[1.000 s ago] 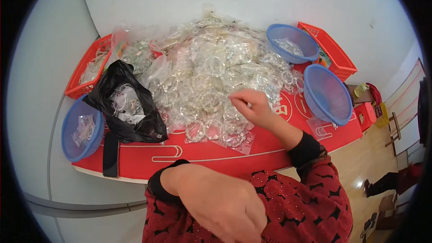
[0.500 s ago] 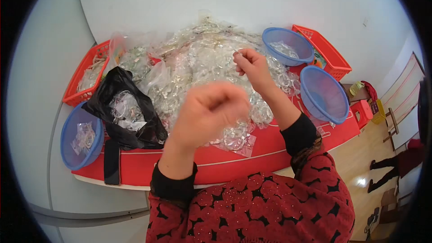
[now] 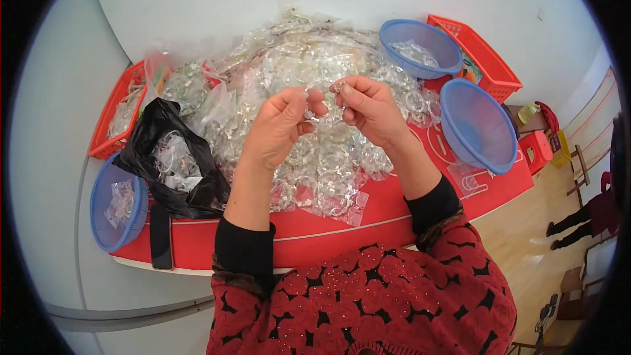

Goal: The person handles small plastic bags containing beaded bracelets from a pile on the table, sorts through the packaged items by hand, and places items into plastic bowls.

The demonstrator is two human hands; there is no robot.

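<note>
Between my two hands hangs a thin silvery bracelet (image 3: 322,119), a loop with small shiny pieces along it. My left hand (image 3: 279,125) pinches one end between thumb and fingers. The other end is pinched in my right hand (image 3: 373,109), its fingers curled in. Both hands are raised over a large heap of clear plastic bags (image 3: 309,59) holding silvery jewellery, and the fingertips are a short way apart. The finer details of the bracelet's ends are too small to make out.
Left of the heap are a black plastic bag (image 3: 213,190) with bangles inside, a blue basin (image 3: 98,204), a red basket (image 3: 102,144) and a dark phone (image 3: 160,240). Two blue basins, an upper one (image 3: 388,36) and a lower one (image 3: 483,138), stand right beside another red basket (image 3: 503,85).
My left hand, blurred and nearer before, has moved up and away to meet my right hand. The bracelet now shows stretched between them. The view has shifted slightly.
</note>
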